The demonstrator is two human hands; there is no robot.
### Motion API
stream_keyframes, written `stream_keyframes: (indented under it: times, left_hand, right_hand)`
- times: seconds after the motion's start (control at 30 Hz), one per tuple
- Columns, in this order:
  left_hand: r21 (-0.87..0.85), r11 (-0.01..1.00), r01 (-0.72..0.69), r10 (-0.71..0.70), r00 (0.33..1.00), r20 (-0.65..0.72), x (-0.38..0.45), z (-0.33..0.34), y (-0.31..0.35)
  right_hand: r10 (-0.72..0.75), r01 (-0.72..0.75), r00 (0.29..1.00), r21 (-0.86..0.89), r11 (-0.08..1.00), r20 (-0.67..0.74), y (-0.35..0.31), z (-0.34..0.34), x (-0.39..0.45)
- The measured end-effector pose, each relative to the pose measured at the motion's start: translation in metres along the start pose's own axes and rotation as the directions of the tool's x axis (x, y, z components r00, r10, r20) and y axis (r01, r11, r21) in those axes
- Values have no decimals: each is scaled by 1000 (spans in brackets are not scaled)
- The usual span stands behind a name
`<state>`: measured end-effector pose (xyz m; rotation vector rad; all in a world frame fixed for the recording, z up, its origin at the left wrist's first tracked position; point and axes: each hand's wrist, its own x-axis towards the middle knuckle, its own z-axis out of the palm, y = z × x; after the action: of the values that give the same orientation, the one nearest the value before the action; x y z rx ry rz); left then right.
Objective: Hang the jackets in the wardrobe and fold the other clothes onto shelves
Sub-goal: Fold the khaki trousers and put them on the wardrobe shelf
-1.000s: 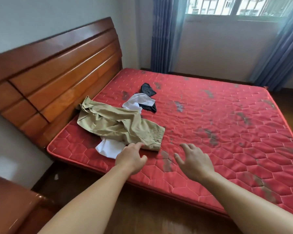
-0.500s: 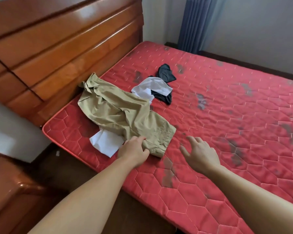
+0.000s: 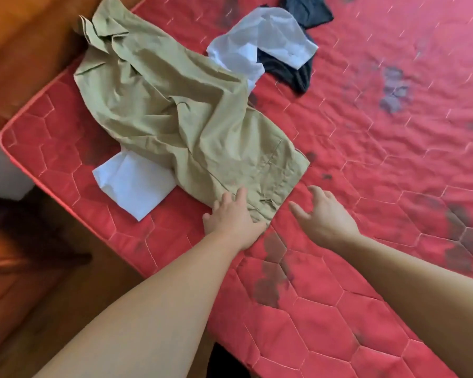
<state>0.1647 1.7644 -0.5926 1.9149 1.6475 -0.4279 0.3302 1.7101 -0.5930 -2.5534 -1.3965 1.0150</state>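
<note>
Nearest the camera, two bare forearms reach out over the near edge of a red quilted mattress, which carries dark stains.

The left hand lies flat on the near corner of the khaki trousers, fingers fairly straight and pressing on the cloth; nothing shows it gripping the fabric. The right hand is just right of that same corner, above the mattress and apart from the trousers, fingers spread and loosely bent, holding nothing.

The trousers lie crumpled on the mattress, running from the hands away toward the far left, where their far end rests against a wooden headboard.

A white cloth sticks out from under the left side of the trousers, near the mattress edge. Beyond the trousers, to their far right, a second white garment touches their far edge, and it lies over a black garment that spreads farther still.

Left of the mattress, past the trousers, there is dark wooden furniture, blurred.
</note>
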Motion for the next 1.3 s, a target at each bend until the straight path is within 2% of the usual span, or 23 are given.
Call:
stream_keyframes:
  times: [0.1,0.17,0.33,0.4,0.43,0.47,0.5,0.53,0.57,0.6,0.63,0.67,0.7,0.77,0.9,0.93,1.0,1.07,1.1,1.2,1.3]
  left_hand:
    - [-27,1000,8,-6,997,82,40,41,0]
    - [-53,998,18,-13,996,89,61,60,-1]
    - [45,999,-16,16,1000,-10,88,76,-1]
    - [34,999,-38,37,999,19,93,76,-3]
    - [-22,999,-41,42,998,44,96,77,-5]
    - [-124,992,-33,43,996,77,98,75,-6]
    - [-297,955,-13,48,993,112,100,70,-7]
    - [-521,853,33,41,991,129,103,63,-8]
    - [-728,679,95,10,990,138,103,52,-8]
    - [-862,482,158,-41,987,158,103,39,-9]
    - [-928,326,181,-61,984,170,103,25,-9]
    - [-956,239,168,-33,986,165,104,14,-10]
    - [-963,227,145,4,989,150,104,3,-10]
    - [-946,302,116,21,992,128,101,-16,-5]
    - [-910,397,120,-217,976,35,95,-46,5]
    - [-918,379,118,-287,958,5,95,-53,3]
    - [-953,291,80,-360,932,-31,92,-67,-7]
    - [-976,218,15,-328,943,-59,87,-81,-14]
    - [-983,181,-11,-295,953,-64,83,-86,-15]
    - [-996,55,-65,-201,977,-75,69,-106,-17]
    - [-992,-78,-99,-117,989,-89,49,-128,-24]
  right_hand:
    - [102,-99,995,146,984,-12,8,32,49]
    - [200,-190,980,300,935,-6,9,47,76]
    - [321,-253,947,670,698,23,4,71,122]
    - [355,-241,934,794,558,34,-2,73,132]
    - [354,-208,935,823,529,9,-8,72,135]
    - [322,-154,946,813,561,-43,-15,69,135]
    - [253,-70,960,769,635,-122,-22,67,135]
    - [155,37,965,702,712,-209,-28,65,132]
    - [46,141,960,622,770,-275,-36,62,127]
    - [-64,235,946,535,811,-319,-44,59,119]
    - [-169,321,925,459,828,-341,-51,56,110]
    - [-263,387,906,398,832,-332,-57,55,102]
    - [-341,437,890,349,829,-303,-61,56,95]
    - [-444,503,862,296,812,-245,-70,57,81]
    - [-496,540,841,352,764,-214,-84,56,53]
    - [-461,512,859,377,772,-224,-83,56,47]
    - [-248,368,923,488,792,-294,-77,56,38]
    - [-8,149,972,590,793,-235,-69,64,39]
    - [30,67,988,593,802,-152,-69,68,39]
    - [-26,2,999,486,874,44,-83,79,43]
    - [163,-207,977,442,873,135,-95,78,53]
